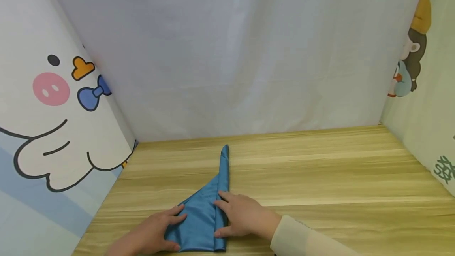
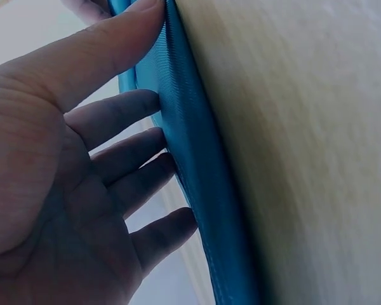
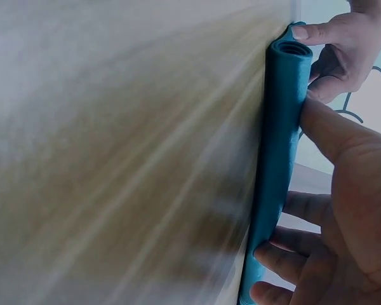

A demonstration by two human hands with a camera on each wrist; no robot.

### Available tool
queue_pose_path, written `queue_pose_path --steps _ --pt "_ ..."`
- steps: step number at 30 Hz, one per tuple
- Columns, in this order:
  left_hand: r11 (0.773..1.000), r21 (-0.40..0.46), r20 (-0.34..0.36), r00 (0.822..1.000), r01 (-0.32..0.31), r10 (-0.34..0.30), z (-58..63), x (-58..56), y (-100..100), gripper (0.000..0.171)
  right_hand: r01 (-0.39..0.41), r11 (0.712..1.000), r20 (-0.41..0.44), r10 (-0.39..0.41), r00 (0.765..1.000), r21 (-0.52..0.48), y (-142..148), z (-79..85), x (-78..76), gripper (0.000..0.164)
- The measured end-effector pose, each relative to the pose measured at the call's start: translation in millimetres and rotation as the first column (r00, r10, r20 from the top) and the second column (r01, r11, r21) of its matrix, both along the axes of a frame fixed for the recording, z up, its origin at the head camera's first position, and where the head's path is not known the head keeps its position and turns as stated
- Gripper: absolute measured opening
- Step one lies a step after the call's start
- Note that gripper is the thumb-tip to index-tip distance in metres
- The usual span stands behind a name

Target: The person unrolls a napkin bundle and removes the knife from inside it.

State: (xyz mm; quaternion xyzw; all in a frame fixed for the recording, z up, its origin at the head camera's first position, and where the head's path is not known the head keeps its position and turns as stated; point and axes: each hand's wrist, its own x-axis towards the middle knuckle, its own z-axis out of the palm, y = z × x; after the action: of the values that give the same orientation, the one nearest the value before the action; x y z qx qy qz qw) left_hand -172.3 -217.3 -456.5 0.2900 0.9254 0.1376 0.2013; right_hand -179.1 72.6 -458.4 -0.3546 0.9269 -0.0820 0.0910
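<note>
Cloth in glossy blue (image 1: 199,224) is laid at the near edge of the wood-grain table (image 1: 320,173), left of centre, its lower border nearest the viewer. Its left part is kept flat by the left hand (image 1: 156,228), whose fingers and thumb are loosely extended and rested on the left border; nothing is gripped. Along the right side, the fabric is wound into a narrow roll (image 1: 223,179), and the spiral of its layers is seen at the near end from the right wrist. The roll is touched by the fingertips and thumb of the right hand (image 1: 243,216), with the fingers spread and barely bent, not closed around it. Behind that hand, the forearm is covered by a pale sleeve (image 1: 295,234). Beyond the hands, the roll is tapered to a slim tip, pointed at the back of the table. On the left, a white hanging (image 1: 25,102) is printed with a cartoon bird in a blue bow tie; on the right, another hanging (image 1: 439,102) is decorated with a cartoon figure. Farthest off, the back is closed by a plain pale curtain (image 1: 249,50).
</note>
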Motion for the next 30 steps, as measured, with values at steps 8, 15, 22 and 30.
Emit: queue_pose_path --steps 8,15,22,30 --pt "0.998 -0.058 -0.029 0.999 -0.018 0.017 7.2 -0.9 17 0.078 0.007 1.000 0.016 -0.007 1.000 0.004 0 2.3 0.5 0.085" --pt "0.995 -0.088 -0.090 0.996 -0.038 0.030 7.3 -3.8 44 0.085 0.021 1.000 0.008 -0.021 1.000 -0.011 -3 2.6 -1.1 0.084" --pt "0.993 -0.121 -0.058 0.998 -0.004 -0.003 1.7 -5.1 52 0.102 0.077 0.996 0.056 -0.075 0.996 -0.037 -14 -0.3 -5.0 0.086" --pt "0.990 -0.139 -0.082 0.997 -0.013 0.001 0.9 -3.6 52 0.105 0.084 0.996 0.086 -0.081 0.993 -0.033 -16 -1.7 -7.6 0.085"
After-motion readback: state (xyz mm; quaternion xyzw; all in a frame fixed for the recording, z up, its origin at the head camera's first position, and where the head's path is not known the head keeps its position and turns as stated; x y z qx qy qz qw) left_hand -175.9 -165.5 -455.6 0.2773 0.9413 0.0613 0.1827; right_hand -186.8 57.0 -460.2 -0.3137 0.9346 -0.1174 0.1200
